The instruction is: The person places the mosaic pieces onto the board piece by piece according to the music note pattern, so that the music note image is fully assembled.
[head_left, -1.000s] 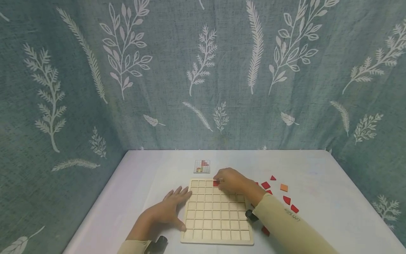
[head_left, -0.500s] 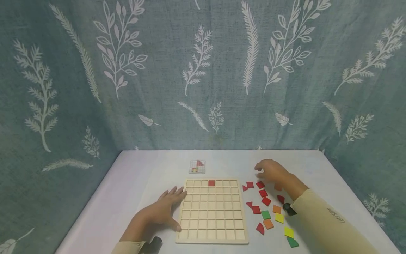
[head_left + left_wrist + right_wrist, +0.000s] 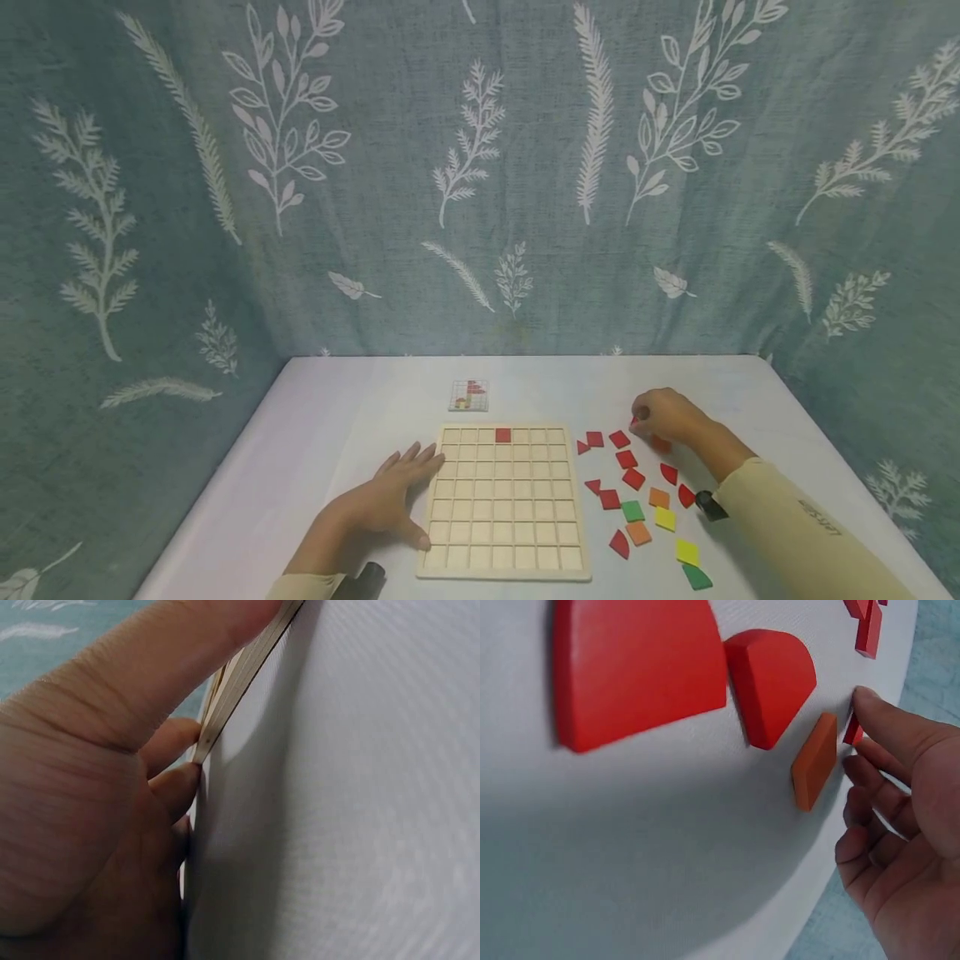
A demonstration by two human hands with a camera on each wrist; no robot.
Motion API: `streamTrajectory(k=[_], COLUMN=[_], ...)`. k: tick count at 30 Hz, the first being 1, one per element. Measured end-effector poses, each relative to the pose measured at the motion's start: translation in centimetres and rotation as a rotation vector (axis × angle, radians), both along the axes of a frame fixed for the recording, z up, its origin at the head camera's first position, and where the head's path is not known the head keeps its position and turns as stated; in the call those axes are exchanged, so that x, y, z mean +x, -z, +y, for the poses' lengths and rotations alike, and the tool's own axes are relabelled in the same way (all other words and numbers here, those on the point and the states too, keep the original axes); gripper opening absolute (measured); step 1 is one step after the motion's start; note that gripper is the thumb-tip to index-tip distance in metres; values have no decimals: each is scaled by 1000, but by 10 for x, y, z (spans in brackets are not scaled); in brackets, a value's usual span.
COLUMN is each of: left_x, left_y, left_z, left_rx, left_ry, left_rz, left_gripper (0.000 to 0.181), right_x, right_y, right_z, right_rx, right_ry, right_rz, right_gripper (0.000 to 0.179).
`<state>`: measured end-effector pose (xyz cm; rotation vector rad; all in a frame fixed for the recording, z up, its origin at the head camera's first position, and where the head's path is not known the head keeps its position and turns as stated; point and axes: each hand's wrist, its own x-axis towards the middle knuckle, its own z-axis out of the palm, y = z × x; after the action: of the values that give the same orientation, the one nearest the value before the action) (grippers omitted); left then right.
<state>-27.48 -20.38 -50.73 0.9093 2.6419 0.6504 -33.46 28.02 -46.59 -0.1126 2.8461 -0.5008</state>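
A pale wooden grid board [image 3: 506, 492] lies on the table, with one red square tile [image 3: 503, 435] in its top row. My left hand [image 3: 386, 500] rests along the board's left edge, fingers spread and thumb near the lower corner. The left wrist view shows the fingers touching the board's side [image 3: 236, 682]. To the right of the board, my right hand [image 3: 669, 417] pinches a small red triangle tile [image 3: 853, 730] between thumb and fingers, down at the table. Most of that tile is covered by the fingers. An orange square tile [image 3: 815, 761] lies just beside this hand.
Several loose tiles lie right of the board, among them a red square [image 3: 610, 499], a green square [image 3: 632, 511], a yellow square [image 3: 687, 552] and a red quarter-round [image 3: 619, 544]. A small pattern card [image 3: 468, 396] lies behind the board. A patterned curtain [image 3: 480, 183] surrounds the white table.
My right hand has left the red square tile in the board's top row, moved right over the loose tiles, and taken hold of the red triangle tile. The left hand stays at the board.
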Motion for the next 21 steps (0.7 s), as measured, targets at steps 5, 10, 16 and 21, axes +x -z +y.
streamTrajectory(k=[5,10,16,21], left_x=[0,1,1,0], left_y=[1,-1,-2,-3], left_z=[4,4,1,-1], left_rx=[1,-4,-9,-10], left_ry=[-1,-13,-10,-7], left_rz=[-12,-26,-11,-16], left_gripper=[129,130,130,130], right_x=[1,0,1,-1], right_y=[1,4,4,4], right_z=[2,-1,-5,-8], right_rx=[-2,-18,-58,-81], right_ry=[-19,6,46,52], right_rz=[29,14,32,49], right_gripper=[18,22,33,37])
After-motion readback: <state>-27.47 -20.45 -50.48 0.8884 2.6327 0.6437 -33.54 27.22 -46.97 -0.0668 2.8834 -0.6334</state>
